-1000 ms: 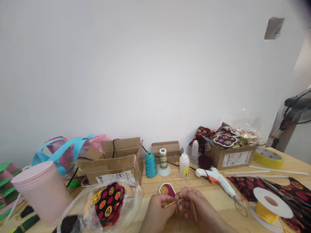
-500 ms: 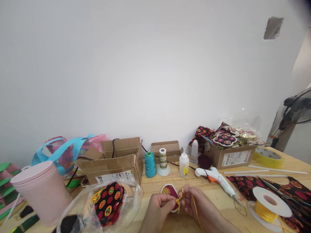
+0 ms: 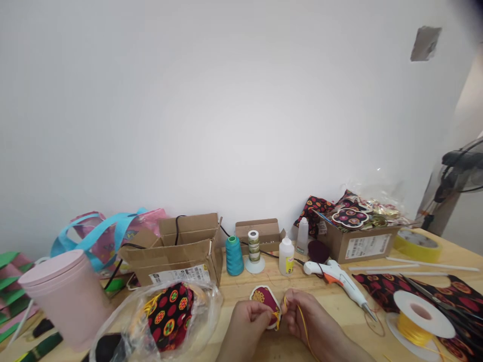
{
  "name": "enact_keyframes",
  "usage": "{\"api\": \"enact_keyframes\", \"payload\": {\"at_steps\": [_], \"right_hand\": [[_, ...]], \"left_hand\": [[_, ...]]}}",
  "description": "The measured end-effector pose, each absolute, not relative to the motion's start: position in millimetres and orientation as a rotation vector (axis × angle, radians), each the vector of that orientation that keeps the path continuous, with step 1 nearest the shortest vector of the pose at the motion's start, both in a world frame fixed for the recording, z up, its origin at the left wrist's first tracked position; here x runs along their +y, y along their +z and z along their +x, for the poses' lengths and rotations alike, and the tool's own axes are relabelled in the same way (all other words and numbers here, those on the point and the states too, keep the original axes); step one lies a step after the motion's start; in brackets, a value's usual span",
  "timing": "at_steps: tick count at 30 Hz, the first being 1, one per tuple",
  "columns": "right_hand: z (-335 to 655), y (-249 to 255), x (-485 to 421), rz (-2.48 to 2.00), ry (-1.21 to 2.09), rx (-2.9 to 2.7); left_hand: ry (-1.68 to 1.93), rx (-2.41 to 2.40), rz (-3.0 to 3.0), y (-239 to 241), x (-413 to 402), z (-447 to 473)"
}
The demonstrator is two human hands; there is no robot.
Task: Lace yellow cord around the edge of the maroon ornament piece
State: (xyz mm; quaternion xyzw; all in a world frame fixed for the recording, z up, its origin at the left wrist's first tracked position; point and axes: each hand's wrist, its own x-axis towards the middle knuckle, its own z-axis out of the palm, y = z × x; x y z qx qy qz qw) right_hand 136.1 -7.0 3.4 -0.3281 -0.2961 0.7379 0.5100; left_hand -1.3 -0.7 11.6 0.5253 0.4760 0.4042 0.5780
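A maroon embroidered patch (image 3: 265,295) with a pale scalloped edge and a gold motif lies on the table just beyond my hands. Yellow cord (image 3: 304,324) runs between both hands and trails down over my right palm. My left hand (image 3: 249,322) pinches the knotted part of the cord between thumb and forefinger, over the patch's lower edge. Close beside it, my right hand (image 3: 302,314) is closed on the cord, with a small loop standing above its fingertips. The knot itself is partly hidden by my left fingers.
A spool of yellow cord (image 3: 420,317) stands at right by scissors (image 3: 430,301) and patterned fabric (image 3: 377,289). Ahead are a glue gun (image 3: 341,281), glue bottle (image 3: 286,256) and teal thread cone (image 3: 234,256). Left are a plastic bag (image 3: 206,322), cardboard box (image 3: 177,259) and pink canister (image 3: 68,296).
The loop at my right fingertips has shifted and the cord by my left fingers looks drawn closer together. My hands otherwise hold nearly the same place.
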Motion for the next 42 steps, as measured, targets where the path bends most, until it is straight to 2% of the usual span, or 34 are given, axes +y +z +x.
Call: {"api": "enact_keyframes", "payload": {"at_steps": [7,17,24,32,42], "right_hand": [[139.1,-0.2,-5.9,-0.717,1.776,-0.664],[139.5,7.5,-6.5,-0.744,1.802,-0.598],[134.3,11.3,-7.2,-0.799,1.783,-0.687],[132.0,12.1,-8.1,-0.601,1.669,-0.739],[136.3,12.6,-7.9,-0.565,1.743,-0.631]], "left_hand": [[1.012,1.169,1.490,6.8,-2.3,-6.8],[1.014,1.027,1.407,9.1,-3.6,-2.4],[0.908,1.147,1.506,3.0,3.2,-3.3],[0.977,1.081,1.342,-3.7,5.3,-1.5],[1.014,0.952,1.104,11.8,-0.8,-2.9]]}}
